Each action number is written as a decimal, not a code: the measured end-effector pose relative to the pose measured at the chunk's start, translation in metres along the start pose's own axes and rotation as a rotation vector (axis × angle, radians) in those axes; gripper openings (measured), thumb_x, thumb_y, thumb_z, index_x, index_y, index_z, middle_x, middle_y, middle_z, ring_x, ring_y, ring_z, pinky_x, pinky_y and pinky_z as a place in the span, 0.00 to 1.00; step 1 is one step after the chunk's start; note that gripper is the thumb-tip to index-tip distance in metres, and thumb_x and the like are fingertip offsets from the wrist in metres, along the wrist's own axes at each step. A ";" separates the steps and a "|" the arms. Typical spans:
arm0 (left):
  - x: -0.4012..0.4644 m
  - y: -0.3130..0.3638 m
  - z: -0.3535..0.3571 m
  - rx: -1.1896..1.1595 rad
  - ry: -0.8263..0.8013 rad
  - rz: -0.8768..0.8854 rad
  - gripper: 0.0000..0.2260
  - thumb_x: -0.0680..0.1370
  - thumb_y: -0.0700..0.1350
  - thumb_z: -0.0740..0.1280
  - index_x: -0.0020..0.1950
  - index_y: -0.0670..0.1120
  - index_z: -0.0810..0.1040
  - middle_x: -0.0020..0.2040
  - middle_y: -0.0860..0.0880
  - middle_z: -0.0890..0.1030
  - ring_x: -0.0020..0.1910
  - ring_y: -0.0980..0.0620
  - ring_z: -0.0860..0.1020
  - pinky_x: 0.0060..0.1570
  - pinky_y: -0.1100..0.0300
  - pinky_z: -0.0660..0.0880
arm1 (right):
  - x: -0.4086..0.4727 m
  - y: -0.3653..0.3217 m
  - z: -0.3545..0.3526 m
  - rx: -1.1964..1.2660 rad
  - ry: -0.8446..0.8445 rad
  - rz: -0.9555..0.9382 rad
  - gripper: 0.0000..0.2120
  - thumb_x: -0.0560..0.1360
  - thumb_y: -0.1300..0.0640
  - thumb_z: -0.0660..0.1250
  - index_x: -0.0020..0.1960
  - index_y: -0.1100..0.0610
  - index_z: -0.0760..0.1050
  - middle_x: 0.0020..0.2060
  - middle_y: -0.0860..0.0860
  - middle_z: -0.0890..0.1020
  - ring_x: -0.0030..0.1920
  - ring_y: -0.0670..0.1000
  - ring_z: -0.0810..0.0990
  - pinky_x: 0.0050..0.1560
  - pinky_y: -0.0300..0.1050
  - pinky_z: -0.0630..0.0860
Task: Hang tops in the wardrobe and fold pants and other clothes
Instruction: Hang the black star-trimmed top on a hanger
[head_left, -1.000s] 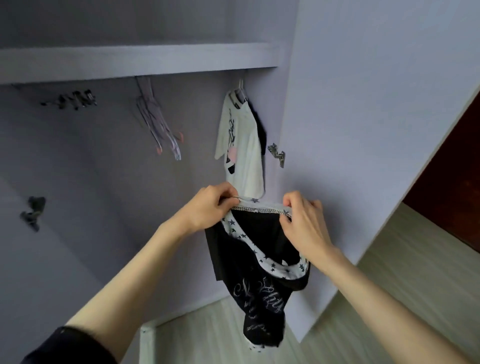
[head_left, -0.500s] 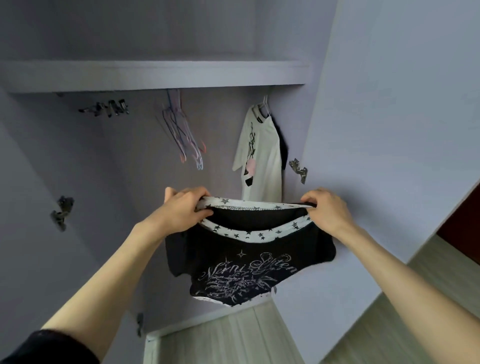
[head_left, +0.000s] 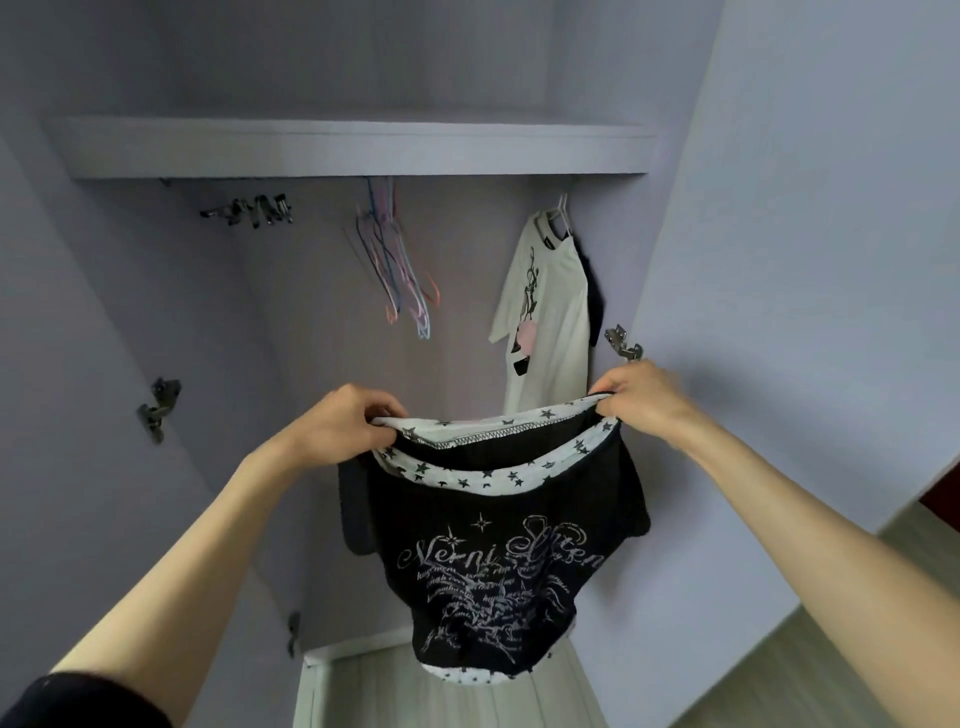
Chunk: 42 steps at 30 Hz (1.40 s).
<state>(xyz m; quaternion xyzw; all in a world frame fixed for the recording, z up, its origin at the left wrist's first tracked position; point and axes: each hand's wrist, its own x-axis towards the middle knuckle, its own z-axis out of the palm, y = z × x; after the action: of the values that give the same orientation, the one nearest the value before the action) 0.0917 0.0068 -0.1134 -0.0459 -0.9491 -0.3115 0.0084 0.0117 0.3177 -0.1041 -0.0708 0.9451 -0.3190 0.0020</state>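
Head view, facing the open wardrobe (head_left: 156, 291). I held a black top (head_left: 498, 551) up in front of me with both hands, stretched wide by its white star-printed neckband. My left hand (head_left: 337, 426) gripped the left end of the neckband, fingers curled over the fabric and thumb pinching it from the near side. My right hand (head_left: 644, 397) gripped the right end, fingers likewise curled round the bunched edge. The top hung freely below my hands, its pale script print facing me and a second star-printed band at its lower hem; it touched nothing else.

Beyond it, at the far right under the shelf (head_left: 353, 148), a white T-shirt (head_left: 550, 322) with a dark and pink print hung on a white hanger, just beside the wardrobe's right wall. A dark garment showed behind it, too hidden to identify. A bunch of bare wire hangers (head_left: 395, 270) in blue, pink and white hung near the middle under the shelf. Metal hinges (head_left: 623, 343) sat on the right wall, just above my right hand, and others on the left wall. Pale wood floor (head_left: 447, 686) lay below.
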 end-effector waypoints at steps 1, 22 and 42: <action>-0.003 0.001 0.002 -0.106 -0.042 -0.003 0.11 0.72 0.33 0.66 0.42 0.49 0.79 0.36 0.53 0.79 0.33 0.61 0.74 0.37 0.71 0.69 | 0.001 0.000 0.002 0.053 -0.029 0.017 0.10 0.70 0.66 0.66 0.43 0.53 0.81 0.35 0.46 0.78 0.37 0.43 0.74 0.35 0.34 0.68; 0.041 -0.101 0.034 -0.188 -0.178 -0.403 0.11 0.74 0.38 0.66 0.37 0.54 0.79 0.31 0.59 0.77 0.33 0.64 0.74 0.31 0.77 0.66 | 0.093 -0.001 0.088 -0.239 -0.251 -0.078 0.06 0.72 0.61 0.67 0.44 0.51 0.79 0.45 0.50 0.82 0.47 0.50 0.78 0.45 0.39 0.72; 0.168 -0.204 -0.002 -0.383 0.041 -0.337 0.05 0.77 0.37 0.66 0.45 0.38 0.80 0.38 0.47 0.76 0.38 0.55 0.73 0.40 0.64 0.68 | 0.288 -0.094 0.173 0.347 -0.389 0.194 0.11 0.80 0.62 0.55 0.57 0.56 0.74 0.57 0.57 0.80 0.49 0.54 0.78 0.46 0.43 0.70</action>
<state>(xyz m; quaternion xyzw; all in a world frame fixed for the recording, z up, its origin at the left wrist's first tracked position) -0.0948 -0.1438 -0.2247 0.1185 -0.8666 -0.4835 -0.0331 -0.2525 0.1007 -0.1730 -0.0387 0.8604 -0.4550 0.2260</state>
